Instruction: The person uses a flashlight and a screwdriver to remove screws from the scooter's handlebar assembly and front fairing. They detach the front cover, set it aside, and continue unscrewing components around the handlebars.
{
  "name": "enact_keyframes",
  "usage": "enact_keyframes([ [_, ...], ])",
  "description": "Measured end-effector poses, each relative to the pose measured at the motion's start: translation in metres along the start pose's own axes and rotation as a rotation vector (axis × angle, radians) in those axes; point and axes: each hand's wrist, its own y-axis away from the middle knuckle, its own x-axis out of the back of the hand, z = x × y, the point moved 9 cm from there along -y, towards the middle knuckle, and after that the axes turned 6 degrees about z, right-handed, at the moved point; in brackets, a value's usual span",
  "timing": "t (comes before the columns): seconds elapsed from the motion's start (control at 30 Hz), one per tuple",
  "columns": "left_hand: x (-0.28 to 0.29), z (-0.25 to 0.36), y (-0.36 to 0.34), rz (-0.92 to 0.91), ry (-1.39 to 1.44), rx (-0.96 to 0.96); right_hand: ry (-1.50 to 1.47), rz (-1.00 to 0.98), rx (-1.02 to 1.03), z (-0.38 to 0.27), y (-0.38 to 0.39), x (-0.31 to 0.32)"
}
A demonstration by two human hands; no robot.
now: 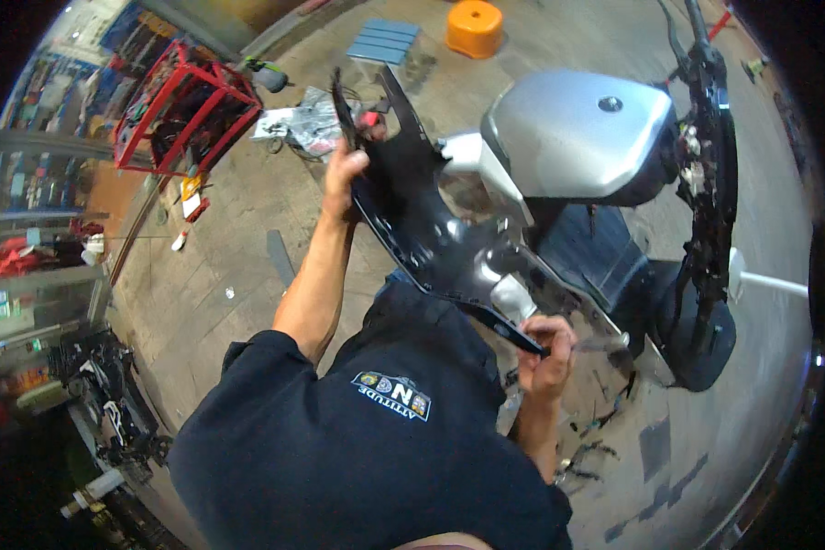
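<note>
A large glossy black plastic scooter panel [403, 197] is held up in front of my body, slanting from upper left to lower right. My left hand [342, 179] is closed round its left edge, the thumb lying on the face. At the panel's lower right corner, my right hand [547, 353] pinches the narrow tip between thumb and fingers. Just beyond the panel stands a partly stripped scooter with a silver front cover [582, 137] and a dark handlebar [709, 156]. The panel overlaps part of the scooter, so I cannot tell whether they touch.
An orange stool [475, 27] and a blue slatted stool [384, 41] stand at the far side. A red metal rack [188, 115] is at the left, with plastic bags [312, 124] beside it. Loose parts [587, 458] lie on the floor at right. Dark machine parts [115, 394] sit at lower left.
</note>
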Motion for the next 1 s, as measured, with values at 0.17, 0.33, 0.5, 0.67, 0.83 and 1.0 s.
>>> enact_keyframes([
  [0.17, 0.046, -0.028, 0.047, 0.189, -0.207, 0.211, 0.214, 0.287, 0.109, 0.021, 0.009, 0.029],
  [0.33, 0.105, -0.051, 0.069, 0.358, -0.087, 0.422, 0.143, 0.089, 0.059, 0.045, 0.012, 0.0],
  [0.5, 0.199, -0.071, 0.101, 0.545, -0.093, 0.637, 0.474, -0.008, -0.308, 0.115, 0.005, -0.044],
  [0.67, 0.305, -0.024, 0.139, 0.59, -0.056, 0.608, 0.374, -0.041, -0.484, 0.208, -0.034, -0.131],
  [0.83, 0.407, 0.028, 0.193, 0.688, 0.08, 0.83, 0.537, -0.238, -0.488, 0.306, -0.069, -0.265],
  [1.0, 0.488, 0.063, 0.175, 0.683, 0.254, 0.685, 0.714, -0.363, -0.478, 0.364, -0.108, -0.36],
])
